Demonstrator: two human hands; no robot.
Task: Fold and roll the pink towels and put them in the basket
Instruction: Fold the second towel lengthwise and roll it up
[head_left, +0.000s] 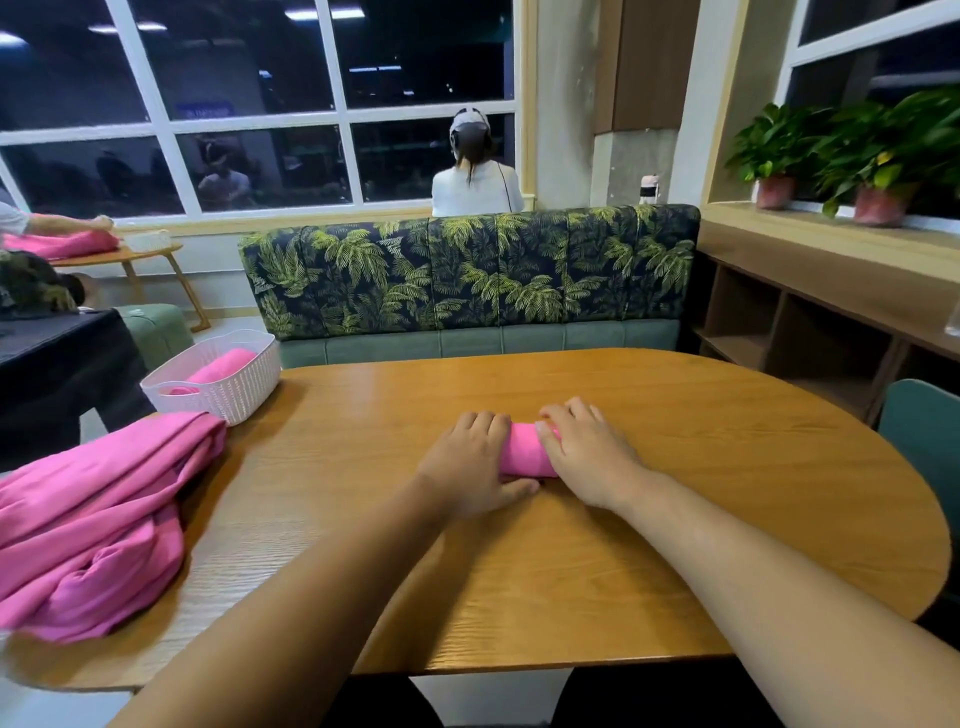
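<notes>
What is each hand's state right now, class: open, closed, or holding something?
Left hand: holding the rolled pink towel.
Right hand: holding the same towel's right end.

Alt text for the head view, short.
A rolled pink towel lies on a wooden table, held by the left hand and the right hand. At left, a white basket stands behind a heap of loose pink towels.

Rolled towel (525, 451) mid-table (675, 467); basket (218, 389) far left; towel pile (93, 519) before it.
</notes>
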